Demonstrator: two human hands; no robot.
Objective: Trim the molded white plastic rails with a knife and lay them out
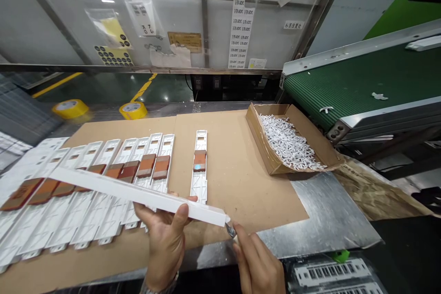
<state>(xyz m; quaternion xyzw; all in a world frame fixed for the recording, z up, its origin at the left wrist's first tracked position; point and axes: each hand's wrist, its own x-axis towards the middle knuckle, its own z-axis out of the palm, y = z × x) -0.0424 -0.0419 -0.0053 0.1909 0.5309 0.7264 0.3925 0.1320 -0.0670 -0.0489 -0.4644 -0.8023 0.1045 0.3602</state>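
White plastic strip (138,195), long and narrow with a squared end, slanting just above a row of white plastic frames (103,220) with brown pads, all over a cardboard sheet (237,179). Left hand (165,245) under the strip near its middle, wrist low, fingers (144,213) curled beneath and thumb (181,216) pressed on top, gripping it. Right hand (257,266) at the strip's near end, fingertips (239,234) closed on a small metal tool (230,229) touching that end. Farther along the sheet, one more frame (200,188) lying apart; beyond it, a cardboard box (258,140) of white shredded pieces (289,140), beside a green conveyor belt (351,82).
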